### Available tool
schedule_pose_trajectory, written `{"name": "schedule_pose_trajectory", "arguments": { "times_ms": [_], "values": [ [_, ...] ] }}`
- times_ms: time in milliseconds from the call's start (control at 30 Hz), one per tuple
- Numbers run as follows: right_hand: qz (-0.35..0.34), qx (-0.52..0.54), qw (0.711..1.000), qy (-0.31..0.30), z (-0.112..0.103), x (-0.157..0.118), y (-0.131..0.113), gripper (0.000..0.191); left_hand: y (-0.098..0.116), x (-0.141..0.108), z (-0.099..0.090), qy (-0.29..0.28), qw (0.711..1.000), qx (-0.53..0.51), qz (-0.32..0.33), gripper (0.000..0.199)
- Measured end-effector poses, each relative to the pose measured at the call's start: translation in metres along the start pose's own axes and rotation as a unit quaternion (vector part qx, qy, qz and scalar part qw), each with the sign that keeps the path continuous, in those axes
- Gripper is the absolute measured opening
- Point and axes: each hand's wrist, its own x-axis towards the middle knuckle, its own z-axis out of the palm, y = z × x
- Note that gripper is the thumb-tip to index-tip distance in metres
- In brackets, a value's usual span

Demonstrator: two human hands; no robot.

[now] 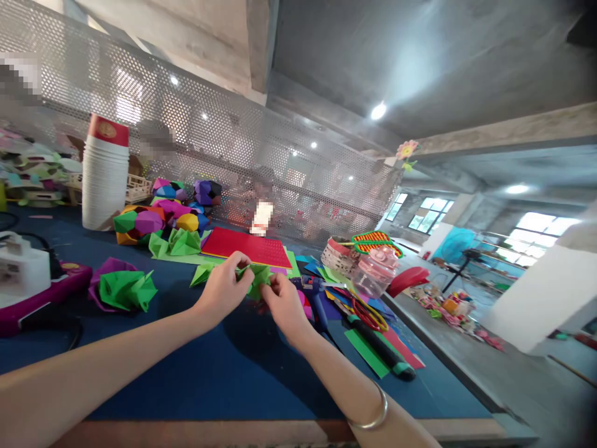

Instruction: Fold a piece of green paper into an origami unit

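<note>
Above the middle of the dark blue table (196, 379), my left hand (227, 287) and my right hand (285, 306) pinch a folded green paper piece (259, 280) between them, each from its own side. The fingers cover part of its shape. Just right of my right hand a blue glue gun (313, 287) lies on the table, its nozzle pointing right. Behind my hands is a red sheet (247, 246) on top of green paper. Other folded light green paper pieces (181, 242) sit to the left of that sheet.
At left stand a stack of paper cups (106, 177), colourful paper balls (140, 223), a green and purple paper form (125, 289) and a purple power strip (69, 280). A black-handled tool (382, 348), scissors (366, 311) and a clear jar (375, 274) are at right. A perforated screen (224, 149) rises behind.
</note>
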Motion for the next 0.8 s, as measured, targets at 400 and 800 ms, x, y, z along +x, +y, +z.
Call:
{"name": "schedule_pose_trajectory", "arguments": {
  "times_ms": [400,800],
  "values": [
    [-0.182,-0.229,0.956,0.009,-0.016,0.0,-0.002,0.005,-0.006,0.004,0.003,-0.119,0.988,-0.1,0.013,0.019],
    [-0.19,-0.133,0.972,0.022,-0.013,0.002,0.0,0.011,0.001,0.004,-0.002,-0.12,0.965,-0.199,-0.118,0.024]
  ]
}}
